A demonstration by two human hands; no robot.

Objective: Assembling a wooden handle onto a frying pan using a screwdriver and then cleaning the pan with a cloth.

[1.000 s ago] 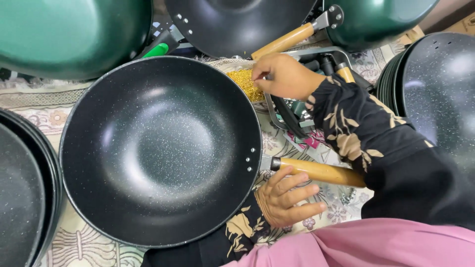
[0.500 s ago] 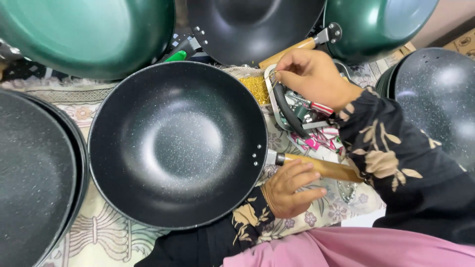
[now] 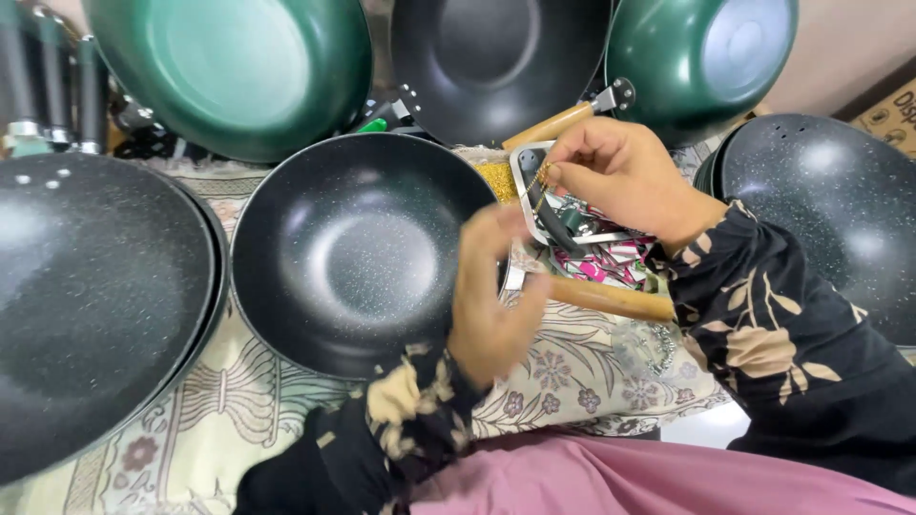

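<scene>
The left hand (image 3: 491, 305) has left the wooden handle (image 3: 611, 298) of the black speckled wok (image 3: 358, 250), which it was gripping a moment ago. Now it is lifted above the right rim of the wok, blurred by motion, with the fingers loosely curled and nothing visible between them. The handle lies bare on the patterned cloth (image 3: 582, 381), and the wok rests there alone, with no hand steadying it.

The right hand (image 3: 620, 172) was at the small tray (image 3: 525, 176) before and it remains there. Its thumb and fingertips are pinched narrow on something small and yellowish, perhaps a screw or a thin chain; it is too small to tell. Under this hand lies a heap of small metal parts and pink wrappers (image 3: 611, 257).

It seems the person passes from holding the wok to handling the small piece with both hands. Around are more woks, green (image 3: 239, 67) and black (image 3: 86, 296).
</scene>
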